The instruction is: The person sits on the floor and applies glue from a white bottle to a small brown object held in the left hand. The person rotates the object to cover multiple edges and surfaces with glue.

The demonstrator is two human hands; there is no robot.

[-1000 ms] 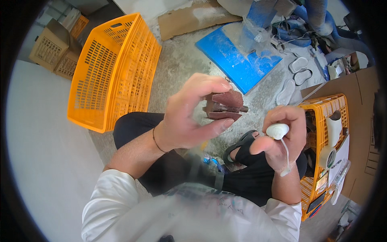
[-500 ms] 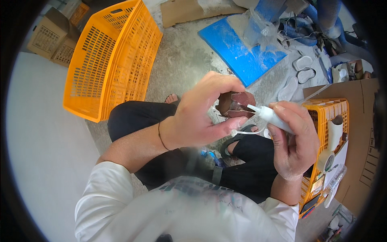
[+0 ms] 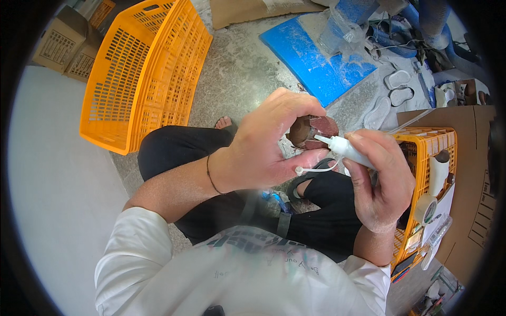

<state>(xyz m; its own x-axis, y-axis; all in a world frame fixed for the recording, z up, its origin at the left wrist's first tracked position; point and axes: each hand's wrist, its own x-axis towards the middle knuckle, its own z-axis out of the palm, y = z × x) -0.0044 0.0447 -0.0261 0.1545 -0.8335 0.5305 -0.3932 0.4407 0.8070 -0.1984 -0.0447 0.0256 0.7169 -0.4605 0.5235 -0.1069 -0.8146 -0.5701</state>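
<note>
My left hand is closed round a small rounded brown piece, thumb below and fingers above. Reddish-brown flaps that look like sandpaper line its right side; its exact kind I cannot make out. From the right, my right hand grips a small white squeeze bottle between thumb and fingers. The bottle's narrow nozzle tip points left and is at the flaps, though whether it touches them I cannot tell. A white cap on a thin strap hangs from the bottle's neck, just under my left thumb.
Stacked orange crates stand at the far left. On the right, another orange crate bears a roll of tape and a white tool with a dark end. A dusty blue board and pale shoe soles lie on the floor ahead.
The nozzle has shifted slightly left, further in over the brown piece. The piece has turned a little in my left hand, showing more of its hollow. Both hands keep their holds.
</note>
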